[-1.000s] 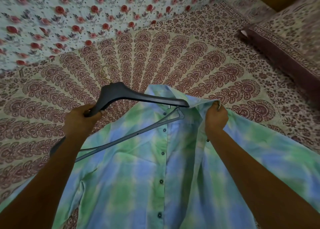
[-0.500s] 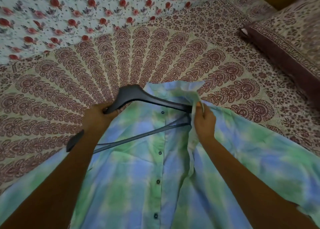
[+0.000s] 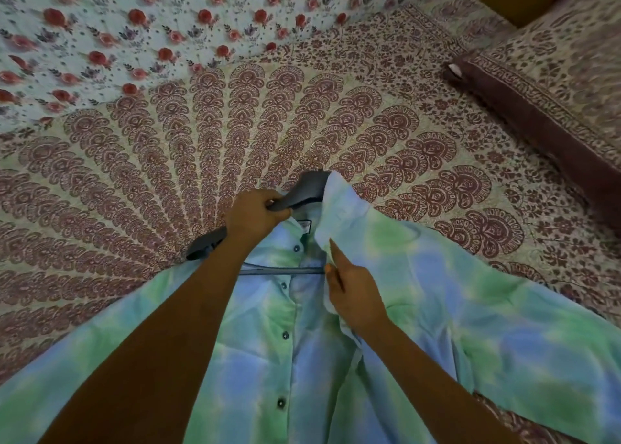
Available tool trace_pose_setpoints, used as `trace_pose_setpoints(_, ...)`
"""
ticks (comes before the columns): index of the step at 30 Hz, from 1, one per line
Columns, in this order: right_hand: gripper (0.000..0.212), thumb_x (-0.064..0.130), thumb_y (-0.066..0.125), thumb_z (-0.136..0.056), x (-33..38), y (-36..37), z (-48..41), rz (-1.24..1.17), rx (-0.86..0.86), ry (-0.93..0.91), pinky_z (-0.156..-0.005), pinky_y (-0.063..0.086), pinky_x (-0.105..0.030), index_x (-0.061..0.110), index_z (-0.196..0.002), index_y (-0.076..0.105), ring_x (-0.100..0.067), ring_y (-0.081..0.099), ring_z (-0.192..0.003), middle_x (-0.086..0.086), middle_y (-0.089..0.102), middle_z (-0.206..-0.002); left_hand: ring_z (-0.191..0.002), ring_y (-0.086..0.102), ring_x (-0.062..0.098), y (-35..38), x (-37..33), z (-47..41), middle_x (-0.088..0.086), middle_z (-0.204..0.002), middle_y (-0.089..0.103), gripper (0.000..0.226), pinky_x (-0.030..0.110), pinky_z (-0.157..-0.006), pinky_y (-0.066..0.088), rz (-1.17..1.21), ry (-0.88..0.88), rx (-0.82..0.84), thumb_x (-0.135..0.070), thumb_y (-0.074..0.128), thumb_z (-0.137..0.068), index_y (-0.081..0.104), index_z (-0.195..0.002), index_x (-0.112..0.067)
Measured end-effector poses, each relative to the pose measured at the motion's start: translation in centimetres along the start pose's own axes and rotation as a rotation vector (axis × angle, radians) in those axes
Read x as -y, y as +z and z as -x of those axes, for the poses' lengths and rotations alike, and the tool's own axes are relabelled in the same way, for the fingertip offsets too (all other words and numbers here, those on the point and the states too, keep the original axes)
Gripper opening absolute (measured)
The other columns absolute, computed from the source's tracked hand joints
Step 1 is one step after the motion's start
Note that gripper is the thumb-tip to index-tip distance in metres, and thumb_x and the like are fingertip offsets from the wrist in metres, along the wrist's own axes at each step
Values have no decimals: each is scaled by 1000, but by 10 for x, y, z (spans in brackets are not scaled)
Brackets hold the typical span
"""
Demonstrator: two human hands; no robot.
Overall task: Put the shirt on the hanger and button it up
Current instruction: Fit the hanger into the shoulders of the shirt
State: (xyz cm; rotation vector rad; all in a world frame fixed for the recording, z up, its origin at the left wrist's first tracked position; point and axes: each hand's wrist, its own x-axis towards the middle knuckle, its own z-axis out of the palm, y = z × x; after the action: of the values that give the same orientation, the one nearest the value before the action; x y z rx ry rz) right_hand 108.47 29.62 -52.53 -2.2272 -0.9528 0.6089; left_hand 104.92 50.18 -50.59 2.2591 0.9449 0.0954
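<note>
A green and blue tie-dye shirt lies open on the bed, with dark buttons down its left placket. My left hand grips the dark grey hanger near its neck. The hanger's right arm is hidden under the shirt's right shoulder, its left arm sticks out bare behind my left wrist, and its lower bar shows across the open neck. My right hand is closed on the shirt's right front edge just below the collar.
The bed is covered by a cream sheet with maroon paisley fans. A floral rose-print cloth lies along the far side. A maroon-bordered pillow sits at the right.
The hanger has slid to the right, its right arm going under the shirt's shoulder. My left hand moved right with it, and my right hand dropped lower along the front edge.
</note>
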Motion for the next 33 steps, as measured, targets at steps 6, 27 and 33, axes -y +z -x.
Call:
trace_pose_setpoints(6,52,60,24,-83,1,-28,-17,76,-355,9,-47,29,-24,22,-53,45,-12,46,-44,2,44,-46,-72,57,17,5,9,-1,4,-81,67,22,24,-57,36,56,-25,3,-27,72,-78,69,-99,-23)
trace_pose_setpoints(27,79,35,73,-70,-8,-59,-123,-6,-62,129,-93,44,-41,14,-138,37,-36,52,-116,-20,55,-128,-60,44,4,1,18,71,-3,-69,50,20,9,-57,32,314,-62,-822,-29,47,-91,51,-78,-14)
trace_pose_setpoints(33,66,22,78,-70,-10,-64,-128,-126,-61,136,-99,44,-45,11,-129,49,-31,55,-116,-16,59,-125,-80,60,24,70,40,116,4,-86,61,52,30,-69,43,76,-169,-392,-58,46,-71,59,-90,-11)
